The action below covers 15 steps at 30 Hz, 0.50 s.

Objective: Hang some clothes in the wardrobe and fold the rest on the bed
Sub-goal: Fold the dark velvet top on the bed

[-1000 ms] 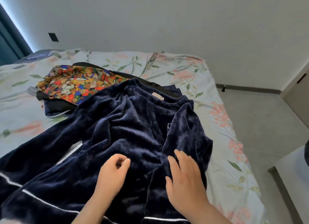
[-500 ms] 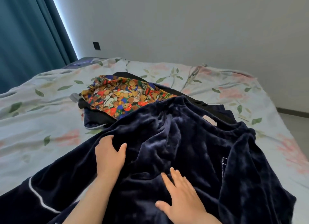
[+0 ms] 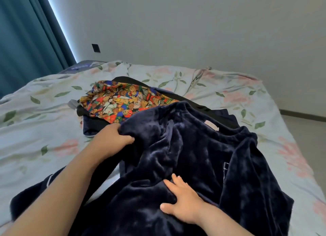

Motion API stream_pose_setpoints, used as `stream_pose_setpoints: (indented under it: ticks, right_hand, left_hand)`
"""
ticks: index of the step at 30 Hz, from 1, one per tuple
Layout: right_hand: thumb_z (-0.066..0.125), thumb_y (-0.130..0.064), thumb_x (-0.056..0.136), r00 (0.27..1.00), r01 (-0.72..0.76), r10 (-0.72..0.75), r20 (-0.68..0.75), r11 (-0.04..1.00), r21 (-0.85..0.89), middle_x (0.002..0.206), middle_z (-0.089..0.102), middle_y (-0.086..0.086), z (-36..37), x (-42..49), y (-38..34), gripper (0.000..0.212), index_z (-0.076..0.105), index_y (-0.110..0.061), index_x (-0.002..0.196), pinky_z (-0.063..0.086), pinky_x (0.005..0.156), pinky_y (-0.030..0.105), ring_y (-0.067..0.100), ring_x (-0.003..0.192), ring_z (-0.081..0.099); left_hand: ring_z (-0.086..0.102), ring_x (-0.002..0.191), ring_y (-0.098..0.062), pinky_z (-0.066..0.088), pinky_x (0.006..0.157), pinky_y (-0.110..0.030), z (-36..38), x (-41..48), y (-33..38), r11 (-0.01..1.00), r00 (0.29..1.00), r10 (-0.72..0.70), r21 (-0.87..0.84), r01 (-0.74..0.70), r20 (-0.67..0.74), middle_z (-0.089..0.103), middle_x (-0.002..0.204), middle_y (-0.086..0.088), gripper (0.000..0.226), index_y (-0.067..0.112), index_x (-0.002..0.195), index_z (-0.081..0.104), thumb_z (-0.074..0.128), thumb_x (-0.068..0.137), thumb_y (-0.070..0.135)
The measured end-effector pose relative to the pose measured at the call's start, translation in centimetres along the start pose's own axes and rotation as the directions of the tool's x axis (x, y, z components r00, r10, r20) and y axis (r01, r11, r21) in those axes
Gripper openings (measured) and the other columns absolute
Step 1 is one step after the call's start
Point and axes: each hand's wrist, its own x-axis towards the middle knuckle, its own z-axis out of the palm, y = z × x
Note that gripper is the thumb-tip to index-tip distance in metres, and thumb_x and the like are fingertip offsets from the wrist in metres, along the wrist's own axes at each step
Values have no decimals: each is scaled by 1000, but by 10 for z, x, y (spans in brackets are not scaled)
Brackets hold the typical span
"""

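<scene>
- The left hand [image 3: 112,140] has its grip closed on a fold at the upper left edge of the navy velvet garment [image 3: 194,156]: fingers curled into the cloth.
- The right hand [image 3: 183,200] lies flat on the garment's lower middle, fingers spread and straight, grip wide and holding nothing.
- The garment sprawls over the near half of the bed [image 3: 35,130], its right side hanging close to the bed's edge at 3 o'clock; a white-piped sleeve [image 3: 35,191] trails off at 8 o'clock.
- At 11 o'clock from the left hand, just beside it, a bear-print cloth [image 3: 123,102] lies on top of a black garment [image 3: 93,119]; the velvet overlaps both.
- Bare floral sheet runs from 9 to 12 o'clock and across the far side.
- A strip of floor [image 3: 307,128] shows at 3 o'clock, a teal curtain [image 3: 26,42] at 10 o'clock, and a plain wall [image 3: 194,24] with a dark switch plate [image 3: 96,48] behind.
</scene>
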Motion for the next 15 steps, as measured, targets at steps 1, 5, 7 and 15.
stream_pose_setpoints:
  ticks: [1,5,7,15]
  right_hand:
    - [61,-57,87,999,-41,43,-3,969,244,162,13,-13,-8,-5,-6,61,46,-43,144,7,124,37,13,152,7]
    - [40,-69,91,982,-96,188,21,399,912,122,70,7,-31,-21,-8,65,72,-16,113,46,107,45,24,112,66]
    - [49,-59,96,977,-108,210,31,366,924,113,74,9,-30,-34,-2,54,69,-14,118,51,98,49,27,104,70]
    - [59,-31,99,872,-90,484,-74,307,947,114,72,10,-14,-46,16,33,54,-14,127,59,82,54,31,93,74]
  left_hand:
    - [68,82,-15,55,80,-39,10,-25,12,999,996,43,2,-44,79,72,88,4,22,24,92,66,71,74,34]
    - [63,94,-1,50,88,-24,79,-109,29,971,894,190,55,-232,407,68,103,14,38,29,111,59,64,76,42]
    - [63,93,0,50,87,-20,106,-132,33,966,798,181,51,-255,575,67,103,13,36,29,115,59,63,81,39]
    - [30,144,-19,13,121,-47,89,-73,-19,622,918,161,685,-379,362,41,148,6,74,30,149,29,53,86,61]
